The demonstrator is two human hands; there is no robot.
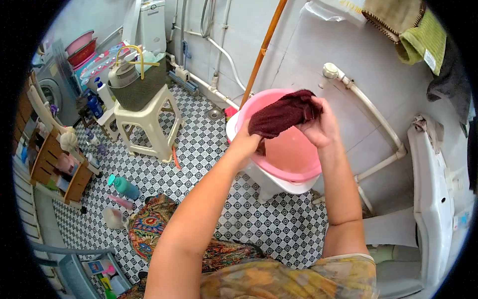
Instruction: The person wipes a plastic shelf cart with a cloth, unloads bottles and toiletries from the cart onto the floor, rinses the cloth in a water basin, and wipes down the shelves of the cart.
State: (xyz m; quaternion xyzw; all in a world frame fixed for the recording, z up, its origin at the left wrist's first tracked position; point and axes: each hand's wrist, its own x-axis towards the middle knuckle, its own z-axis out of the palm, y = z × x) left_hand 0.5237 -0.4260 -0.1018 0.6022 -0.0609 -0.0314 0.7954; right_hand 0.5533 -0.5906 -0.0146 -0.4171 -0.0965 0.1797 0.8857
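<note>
A dark maroon cloth [283, 117] with a towel-like nap is held bunched over a pink basin [304, 174]. My left hand [246, 143] closes on its near left end, while my right hand [321, 124] grips the right end with its fingers partly behind the fabric. Beneath the cloth, pinkish, cloudy-looking water [294, 152] shows in the basin. The basin rests on a white stool [269, 182]. A small dark piece hangs below my left hand, and I cannot tell whether it belongs to the same cloth.
A wooden pole [264, 50] leans behind the basin. White pipes [376, 117] run along the right wall beside a white sink [433, 199]. At left, a cream stool [144, 119] carries a dark basket [142, 89]. A teal pump bottle [124, 187] lies on the patterned floor.
</note>
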